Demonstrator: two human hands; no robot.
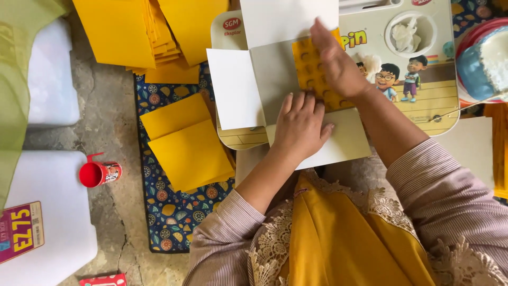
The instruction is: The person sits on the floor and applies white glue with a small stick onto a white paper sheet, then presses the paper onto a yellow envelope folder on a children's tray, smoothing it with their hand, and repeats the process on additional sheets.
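A flat cardboard box blank (264,79), white outside and grey inside, lies unfolded on a low cartoon-printed table (423,106). A yellow patterned panel (312,69) lies on its grey middle. My left hand (300,127) presses flat on the lower flap of the blank, fingers spread. Laid over the yellow panel, my right hand (338,63) has its fingertips at the edge of the upper white flap. Neither hand grips anything that I can see.
Stacks of yellow folded card (143,32) lie at the top left, and two more yellow pieces (185,143) rest on a patterned blue mat (169,212). A red cup (98,173) lies on the concrete floor beside white containers (50,222). A bowl (484,58) sits at the right.
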